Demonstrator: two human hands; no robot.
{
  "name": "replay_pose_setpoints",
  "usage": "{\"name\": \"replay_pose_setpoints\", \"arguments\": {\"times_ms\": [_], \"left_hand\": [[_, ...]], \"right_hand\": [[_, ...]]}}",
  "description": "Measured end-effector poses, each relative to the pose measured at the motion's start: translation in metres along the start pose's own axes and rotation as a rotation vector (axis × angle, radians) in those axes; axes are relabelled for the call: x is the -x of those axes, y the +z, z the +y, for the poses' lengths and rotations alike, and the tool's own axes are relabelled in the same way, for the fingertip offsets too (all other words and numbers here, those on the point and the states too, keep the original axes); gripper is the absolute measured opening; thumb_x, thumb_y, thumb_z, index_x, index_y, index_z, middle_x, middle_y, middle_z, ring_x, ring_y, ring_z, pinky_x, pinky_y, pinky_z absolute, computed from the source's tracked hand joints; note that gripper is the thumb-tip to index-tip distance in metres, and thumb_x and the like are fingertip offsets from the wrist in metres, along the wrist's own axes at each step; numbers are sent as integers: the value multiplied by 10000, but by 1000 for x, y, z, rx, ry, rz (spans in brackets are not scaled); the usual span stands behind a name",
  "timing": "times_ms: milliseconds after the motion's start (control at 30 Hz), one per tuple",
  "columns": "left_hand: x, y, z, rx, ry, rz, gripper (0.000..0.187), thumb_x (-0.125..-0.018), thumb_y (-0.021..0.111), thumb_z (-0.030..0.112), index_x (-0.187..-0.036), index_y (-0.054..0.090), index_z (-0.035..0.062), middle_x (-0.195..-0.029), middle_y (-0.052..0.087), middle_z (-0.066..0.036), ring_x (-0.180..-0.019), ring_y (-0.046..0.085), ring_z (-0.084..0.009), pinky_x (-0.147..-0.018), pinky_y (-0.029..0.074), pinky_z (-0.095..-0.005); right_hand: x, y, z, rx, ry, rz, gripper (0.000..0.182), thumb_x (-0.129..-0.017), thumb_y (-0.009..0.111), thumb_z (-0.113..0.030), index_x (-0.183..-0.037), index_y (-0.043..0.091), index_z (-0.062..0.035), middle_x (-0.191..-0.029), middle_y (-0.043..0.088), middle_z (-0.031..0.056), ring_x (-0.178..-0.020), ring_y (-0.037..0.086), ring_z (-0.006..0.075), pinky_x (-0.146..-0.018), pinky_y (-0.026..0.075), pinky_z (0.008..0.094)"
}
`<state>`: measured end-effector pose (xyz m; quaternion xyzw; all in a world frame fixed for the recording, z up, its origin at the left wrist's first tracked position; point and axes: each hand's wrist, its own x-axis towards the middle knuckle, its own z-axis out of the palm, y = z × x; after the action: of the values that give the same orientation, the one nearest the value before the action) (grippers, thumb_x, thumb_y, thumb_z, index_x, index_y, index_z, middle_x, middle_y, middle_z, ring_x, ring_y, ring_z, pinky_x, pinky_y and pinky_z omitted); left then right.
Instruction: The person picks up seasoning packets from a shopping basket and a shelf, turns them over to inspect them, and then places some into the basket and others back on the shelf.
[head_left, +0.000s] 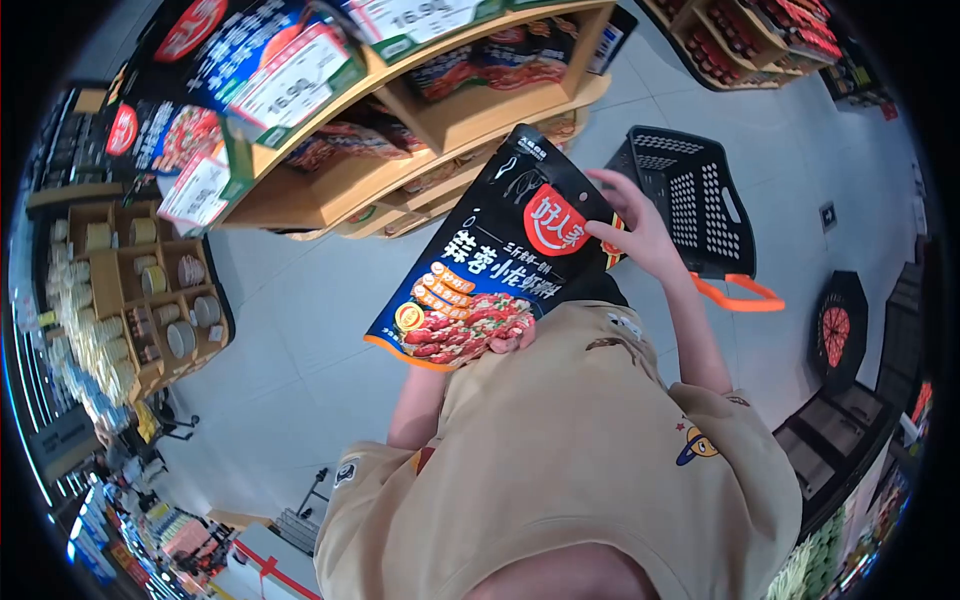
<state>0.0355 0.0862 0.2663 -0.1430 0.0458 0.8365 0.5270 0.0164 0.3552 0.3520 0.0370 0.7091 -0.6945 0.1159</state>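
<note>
A black and blue food pouch (480, 255) with a red logo and a picture of crayfish is held up tilted in front of the beige shirt. My left hand (513, 339) grips its lower edge, with only some fingertips showing; the rest is hidden behind the pouch. At the upper right side, my right hand (640, 225) has its thumb and fingers spread, the thumb tip over the pouch's edge beside the logo. A small red and yellow patch (614, 246) shows under that thumb.
Wooden shelves (330, 185) with similar pouches and price cards curve across the top left. A black basket (690, 195) with an orange handle (745, 295) stands on the floor right of my right hand. Another display rack (165, 290) is at the left.
</note>
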Motion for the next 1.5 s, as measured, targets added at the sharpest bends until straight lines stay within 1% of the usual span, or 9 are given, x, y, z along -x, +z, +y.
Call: {"name": "replay_pose_setpoints", "arguments": {"times_ms": [133, 300, 400, 467, 533, 800, 1067, 1267, 1500], "left_hand": [[-57, 7, -21, -41, -95, 116, 446, -834, 375, 378, -1161, 395, 75, -1014, 505, -134, -796, 520, -209, -625, 402, -288], [-141, -7, -44, -248, -58, 460, 457, -831, 367, 387, -1170, 387, 80, -1051, 503, -139, -828, 527, -226, -659, 411, -315], [-165, -67, -38, -972, 20, 932, 457, -808, 410, 355, -1195, 378, 114, -1075, 508, -153, -892, 533, -236, -735, 411, -357], [-157, -79, -41, -1781, 11, 1025, 432, -791, 452, 312, -1168, 405, 108, -995, 552, -152, -856, 549, -199, -733, 418, -331], [-132, -119, -40, -1976, -177, 1002, 407, -783, 459, 295, -1124, 444, 74, -962, 563, -177, -784, 579, -256, -703, 439, -331], [-15, -178, -92, -1463, -343, 1475, 357, -768, 449, 292, -951, 558, 6, -786, 588, -114, -668, 552, -169, -584, 441, -294], [30, -160, -135, -1347, -483, 1582, 358, -766, 459, 280, -960, 562, -2, -886, 594, -139, -829, 555, -214, -720, 412, -307], [50, -139, -158, -1266, -389, 1586, 311, -791, 452, 233, -940, 561, -17, -878, 594, -127, -830, 544, -191, -742, 396, -290], [158, -210, -208, -1115, -336, 1604, 303, -803, 459, 236, -927, 555, -23, -867, 586, -96, -826, 530, -152, -751, 387, -262]], "right_hand": [[28, -54, 6, 42, 9, -51, 272, -739, 598, -136, -933, 541, 45, -845, 584, 52, -758, 504, 58, -685, 408, 210], [55, -131, 20, -114, 53, 60, 214, -751, 581, -117, -866, 562, 63, -737, 588, 24, -689, 483, 42, -639, 407, 211], [61, -168, 26, -114, 34, 102, 204, -755, 573, -108, -864, 564, 63, -702, 579, 12, -653, 461, 30, -601, 399, 207], [56, -196, 50, 34, 49, 246, 197, -756, 566, -108, -866, 568, 54, -662, 566, 22, -627, 439, 23, -573, 385, 208], [49, -225, 86, 188, 120, 405, 199, -754, 556, -121, -885, 570, 28, -607, 534, 76, -583, 418, 31, -532, 372, 229], [18, -359, 310, 60, 119, 1019, 159, -743, 543, -104, -808, 582, 37, -682, 600, 103, -630, 564, 148, -592, 418, 277], [-42, -375, 397, -483, 742, 1141, 323, -763, 516, -42, -1060, 415, 33, -949, 509, 123, -783, 548, 225, -666, 482, 403], [-84, -375, 483, -817, 691, 1078, 238, -790, 453, 5, -1022, 402, 8, -977, 487, 143, -903, 509, 265, -769, 428, 438], [-108, -338, 552, -939, 808, 1096, 262, -801, 471, -52, -1050, 412, 1, -923, 507, 153, -711, 554, 279, -562, 484, 353]]}}
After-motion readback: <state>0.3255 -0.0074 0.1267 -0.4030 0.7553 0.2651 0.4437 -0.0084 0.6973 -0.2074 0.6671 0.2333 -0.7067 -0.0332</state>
